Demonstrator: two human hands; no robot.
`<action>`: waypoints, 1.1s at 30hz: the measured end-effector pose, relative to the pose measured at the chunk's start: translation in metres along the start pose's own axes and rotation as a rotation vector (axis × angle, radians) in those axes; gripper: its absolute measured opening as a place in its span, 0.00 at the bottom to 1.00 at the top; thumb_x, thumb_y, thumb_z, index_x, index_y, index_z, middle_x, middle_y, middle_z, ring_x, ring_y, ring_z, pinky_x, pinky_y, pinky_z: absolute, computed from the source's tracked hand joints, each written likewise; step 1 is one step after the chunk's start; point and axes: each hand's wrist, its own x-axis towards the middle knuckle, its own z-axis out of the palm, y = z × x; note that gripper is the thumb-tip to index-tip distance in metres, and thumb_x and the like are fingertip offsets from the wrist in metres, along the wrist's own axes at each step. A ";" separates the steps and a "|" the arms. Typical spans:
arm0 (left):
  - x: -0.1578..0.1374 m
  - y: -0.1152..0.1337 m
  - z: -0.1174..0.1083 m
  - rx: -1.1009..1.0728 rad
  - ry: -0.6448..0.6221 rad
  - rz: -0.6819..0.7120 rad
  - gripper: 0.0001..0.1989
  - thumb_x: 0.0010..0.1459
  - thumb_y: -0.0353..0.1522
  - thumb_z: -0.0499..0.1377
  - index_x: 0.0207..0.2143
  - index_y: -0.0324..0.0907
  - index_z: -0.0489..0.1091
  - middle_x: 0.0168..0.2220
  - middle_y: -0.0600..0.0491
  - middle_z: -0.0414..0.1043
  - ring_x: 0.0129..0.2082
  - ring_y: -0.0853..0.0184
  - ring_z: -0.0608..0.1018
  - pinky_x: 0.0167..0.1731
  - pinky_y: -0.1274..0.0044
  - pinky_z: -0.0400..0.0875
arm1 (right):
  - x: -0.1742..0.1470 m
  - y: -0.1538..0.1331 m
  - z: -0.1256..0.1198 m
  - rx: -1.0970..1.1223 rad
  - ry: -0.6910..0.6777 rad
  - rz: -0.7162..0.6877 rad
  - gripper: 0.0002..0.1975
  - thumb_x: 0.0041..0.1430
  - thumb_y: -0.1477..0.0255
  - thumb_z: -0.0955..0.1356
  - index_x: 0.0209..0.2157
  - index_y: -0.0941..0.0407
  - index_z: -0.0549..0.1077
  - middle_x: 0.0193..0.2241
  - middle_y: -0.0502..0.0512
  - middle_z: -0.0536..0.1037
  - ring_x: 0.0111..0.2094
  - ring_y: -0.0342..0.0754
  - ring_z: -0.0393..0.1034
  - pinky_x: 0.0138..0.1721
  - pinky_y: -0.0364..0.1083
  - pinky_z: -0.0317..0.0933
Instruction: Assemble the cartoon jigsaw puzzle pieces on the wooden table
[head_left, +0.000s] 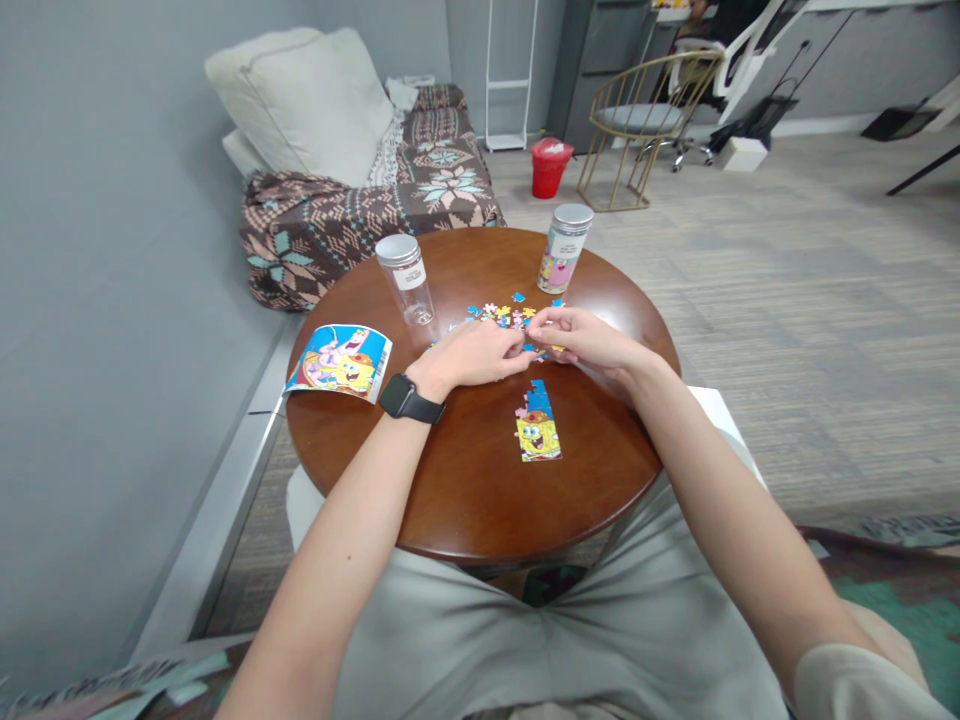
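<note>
Left hand and right hand, grips unclear, are flanking unjoined pieces; a part-joined puzzle is lying at their six o'clock.

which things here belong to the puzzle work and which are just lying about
Part of the work:
- loose puzzle pieces, by the hands
- partly joined puzzle section
- picture sheet, probably the reference
- clear jar, probably the pieces' container

Just lying about:
- printed jar, seemingly unused
- red bin
- white cushion
- gold-framed chair
</note>
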 end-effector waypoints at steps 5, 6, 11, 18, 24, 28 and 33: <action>-0.002 -0.002 -0.002 -0.008 -0.012 0.065 0.18 0.59 0.30 0.44 0.29 0.43 0.74 0.29 0.50 0.76 0.29 0.64 0.73 0.28 0.73 0.58 | -0.001 0.000 0.001 0.040 -0.017 -0.004 0.14 0.51 0.64 0.73 0.32 0.57 0.68 0.17 0.42 0.61 0.16 0.34 0.48 0.15 0.38 0.40; -0.002 -0.002 -0.002 -0.001 -0.008 0.067 0.18 0.58 0.29 0.44 0.29 0.43 0.74 0.29 0.50 0.76 0.28 0.64 0.73 0.28 0.73 0.58 | -0.001 0.000 0.001 0.039 -0.026 0.002 0.14 0.50 0.65 0.74 0.33 0.57 0.69 0.17 0.41 0.62 0.17 0.34 0.49 0.15 0.38 0.40; -0.001 -0.004 -0.001 0.041 -0.025 0.040 0.14 0.53 0.27 0.49 0.27 0.43 0.74 0.27 0.50 0.75 0.27 0.64 0.73 0.26 0.73 0.57 | -0.001 0.002 0.001 0.025 -0.074 0.002 0.16 0.44 0.70 0.76 0.33 0.57 0.69 0.20 0.44 0.69 0.19 0.36 0.58 0.18 0.37 0.52; -0.001 -0.002 0.000 0.045 -0.014 0.023 0.15 0.55 0.29 0.48 0.32 0.44 0.76 0.29 0.49 0.76 0.27 0.64 0.74 0.26 0.73 0.58 | -0.001 0.002 0.001 0.060 -0.020 -0.038 0.13 0.42 0.73 0.76 0.30 0.57 0.71 0.27 0.50 0.76 0.29 0.42 0.72 0.30 0.41 0.66; -0.002 0.002 -0.002 0.008 -0.016 -0.009 0.20 0.59 0.43 0.49 0.26 0.42 0.75 0.25 0.49 0.74 0.25 0.64 0.73 0.27 0.73 0.58 | 0.000 0.004 -0.003 0.061 -0.054 -0.064 0.14 0.39 0.77 0.76 0.29 0.58 0.71 0.26 0.50 0.76 0.30 0.42 0.71 0.33 0.42 0.66; -0.001 0.001 -0.001 0.010 -0.035 -0.006 0.22 0.59 0.48 0.50 0.30 0.42 0.74 0.28 0.50 0.75 0.29 0.63 0.75 0.28 0.75 0.59 | 0.000 0.003 -0.003 0.021 -0.037 -0.090 0.14 0.37 0.78 0.75 0.26 0.57 0.69 0.22 0.47 0.73 0.27 0.41 0.68 0.31 0.41 0.65; 0.000 0.002 -0.002 0.022 -0.026 -0.011 0.23 0.62 0.49 0.47 0.42 0.42 0.71 0.33 0.49 0.76 0.33 0.62 0.76 0.31 0.76 0.61 | 0.000 0.001 -0.002 -0.002 -0.025 -0.098 0.13 0.36 0.79 0.74 0.23 0.57 0.67 0.23 0.45 0.70 0.27 0.40 0.66 0.31 0.41 0.62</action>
